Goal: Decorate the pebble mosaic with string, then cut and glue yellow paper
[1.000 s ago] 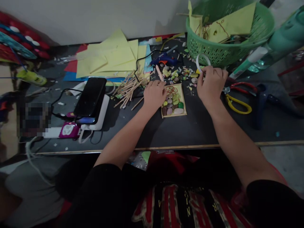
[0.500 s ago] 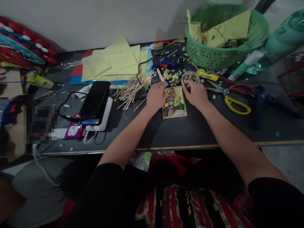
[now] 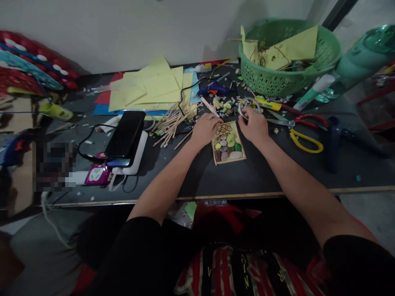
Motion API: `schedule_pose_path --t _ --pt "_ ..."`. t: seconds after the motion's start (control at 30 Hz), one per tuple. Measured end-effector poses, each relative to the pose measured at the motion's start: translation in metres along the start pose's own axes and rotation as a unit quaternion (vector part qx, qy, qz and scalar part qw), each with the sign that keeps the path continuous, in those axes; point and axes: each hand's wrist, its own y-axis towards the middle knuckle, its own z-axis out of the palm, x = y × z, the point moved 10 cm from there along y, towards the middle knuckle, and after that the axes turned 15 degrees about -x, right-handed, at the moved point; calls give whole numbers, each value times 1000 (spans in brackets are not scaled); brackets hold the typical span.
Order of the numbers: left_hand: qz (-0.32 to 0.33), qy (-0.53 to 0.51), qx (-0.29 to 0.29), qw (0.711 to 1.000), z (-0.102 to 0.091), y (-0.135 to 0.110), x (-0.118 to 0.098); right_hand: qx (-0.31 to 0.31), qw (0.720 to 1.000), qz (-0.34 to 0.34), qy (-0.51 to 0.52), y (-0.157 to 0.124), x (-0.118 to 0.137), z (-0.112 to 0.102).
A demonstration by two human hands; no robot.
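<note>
A small yellow-framed card (image 3: 228, 142) covered with coloured pebbles and a red squiggle lies on the dark table (image 3: 247, 176). My left hand (image 3: 206, 128) rests curled at the card's upper left edge, touching it. My right hand (image 3: 254, 121) sits at the card's upper right, fingers pinched on a roll of clear tape (image 3: 247, 105) that lies just beyond. Loose pebbles (image 3: 224, 105) are scattered behind the card.
A green basket (image 3: 286, 76) with yellow paper stands at the back right. Yellow and red scissors (image 3: 300, 130) lie right of my hand. Wooden sticks (image 3: 171, 120), a blue glue gun (image 3: 214, 87), yellow sheets (image 3: 148, 86) and a phone (image 3: 125, 133) on a power bank lie left.
My right hand came down from near the basket with the tape ring and now rests beside the card. My left hand stayed at the card's edge.
</note>
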Motion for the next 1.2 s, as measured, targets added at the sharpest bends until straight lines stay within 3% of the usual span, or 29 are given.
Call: schedule_pose_path --t 0.17,0.33,0.57,0.73,0.8,0.87,0.93,1.0,1.2 --pt "-11 48 -20 999 -4 -2 -1 -5 1000 -6 -16 0 4 -2" --pt "-39 81 0 996 -4 -6 5 -4 997 -36 -65 -1 8 -8" --pt "-4 76 18 997 2 -11 0 -45 993 -45 -103 3 2 -19" --pt "-36 102 -52 993 -26 -3 4 -45 990 -40 -125 -1 -1 -16" --pt "-71 131 -78 986 -47 1 16 -60 989 -29 -135 -2 -4 -20" --pt "-108 182 -57 976 -62 2 34 -74 987 -20 -138 -3 -6 -26" --pt "-116 239 12 964 -64 -2 48 -76 987 -20 -137 -3 -4 -29" --pt "-112 273 44 955 -66 -5 55 -71 988 -30 -132 -3 0 -30" --pt "-94 209 -5 973 -64 -1 44 -55 991 -69 -105 -3 17 -27"
